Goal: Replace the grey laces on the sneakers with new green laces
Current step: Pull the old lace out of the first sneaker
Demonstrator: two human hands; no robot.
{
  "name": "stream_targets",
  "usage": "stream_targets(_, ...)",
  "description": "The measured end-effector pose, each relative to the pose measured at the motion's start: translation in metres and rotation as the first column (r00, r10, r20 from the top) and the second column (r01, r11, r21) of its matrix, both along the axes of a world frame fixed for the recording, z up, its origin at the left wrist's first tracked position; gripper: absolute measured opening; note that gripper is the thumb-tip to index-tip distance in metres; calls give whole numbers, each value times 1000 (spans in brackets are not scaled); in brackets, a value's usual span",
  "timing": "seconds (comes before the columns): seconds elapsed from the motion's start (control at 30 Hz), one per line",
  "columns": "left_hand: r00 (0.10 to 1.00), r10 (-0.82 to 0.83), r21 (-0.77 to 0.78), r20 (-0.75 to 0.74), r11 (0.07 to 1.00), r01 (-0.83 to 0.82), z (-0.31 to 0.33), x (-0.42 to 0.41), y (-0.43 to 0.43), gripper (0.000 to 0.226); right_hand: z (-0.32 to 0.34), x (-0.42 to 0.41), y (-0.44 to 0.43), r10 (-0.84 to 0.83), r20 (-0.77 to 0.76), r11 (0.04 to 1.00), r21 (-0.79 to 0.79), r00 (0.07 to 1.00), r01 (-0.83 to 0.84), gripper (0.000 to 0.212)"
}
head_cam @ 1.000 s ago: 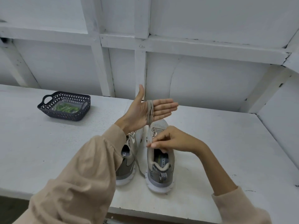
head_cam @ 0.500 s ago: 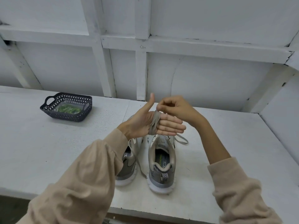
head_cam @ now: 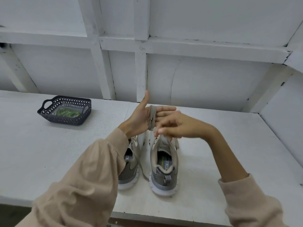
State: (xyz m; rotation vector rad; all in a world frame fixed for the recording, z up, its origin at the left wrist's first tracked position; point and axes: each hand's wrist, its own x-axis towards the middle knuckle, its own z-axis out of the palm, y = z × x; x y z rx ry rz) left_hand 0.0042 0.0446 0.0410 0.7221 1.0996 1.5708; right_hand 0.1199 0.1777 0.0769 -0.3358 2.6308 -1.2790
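Left hand (head_cam: 141,117) flat, thumb up, grey lace (head_cam: 152,119) coiled round my fingers (head_cam: 166,109); right hand (head_cam: 176,126) pinches its tail. Sneakers (head_cam: 164,163) mid-worktop (head_cam: 49,153), near edge; green laces (head_cam: 67,112) in basket (head_cam: 49,116), far-left. Risk: tension slackens, coil slips off.

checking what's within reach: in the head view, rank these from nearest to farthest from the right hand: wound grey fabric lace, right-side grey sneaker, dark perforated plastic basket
1. Grey fabric lace, wound round the left hand's fingers, at the right hand's fingertips.
2. Right-side grey sneaker, just below.
3. Dark perforated plastic basket, far left.
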Motion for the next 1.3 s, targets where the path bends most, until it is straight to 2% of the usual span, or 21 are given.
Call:
stream_targets(0.07,1000,-4,-40,-26,999,3,0,4,0,106,21,-6,6,-30,-79,999,32,996,33,13)
stream_targets(0.17,996,-73,-12,49,997,74,-1,5,0,110,39,-25,16,-147,-227,977,116,963,176,12)
stream_targets(0.23,990,-124,9,62,992,124,1,6,0,111,39,-39,21,-198,-266,970,89,943,228,11)
stream_targets(0.37,971,-223,85,84,973,216,10,7,-2,112,6,-56,25,-304,-251,953,-70,919,296,11)
stream_targets(0.47,963,-234,187,132,960,207,13,6,-3,112,-26,-50,14,-351,-132,929,-172,927,327,15)
stream_targets(0.57,960,-208,283,187,947,151,19,3,-2,112,-55,-32,-3,-313,-25,949,-45,949,312,16)
stream_targets(0.63,971,-137,286,193,955,78,23,-1,-1,111,-69,-20,-13,-303,-18,940,160,953,302,20)
stream_targets(0.7,988,-53,244,148,970,15,23,-8,0,107,-66,-8,-24,-314,-31,894,327,949,306,19)
stream_targets(0.83,999,48,58,-2,997,-48,12,-15,0,104,-20,5,-33,-291,-145,829,455,946,325,22)
stream_targets(0.93,996,39,-43,-80,998,-43,11,-2,-3,103,15,0,-25,-217,-145,904,344,965,255,23)
stream_targets(1.07,976,25,-96,-216,994,-46,9,3,5,104,46,-2,-24,-175,35,973,159,984,167,24)
stream_targets(1.13,986,8,-87,-167,996,-23,2,2,7,98,57,-1,-23,-154,101,986,81,983,146,24)
stream_targets(1.23,986,81,-71,-149,993,-92,-9,6,12,69,67,-3,-20,-58,26,998,6,998,58,11)
stream_targets(1.3,990,58,-106,-128,992,-72,-11,10,11,70,69,-7,-16,-12,-34,999,-39,999,11,5)
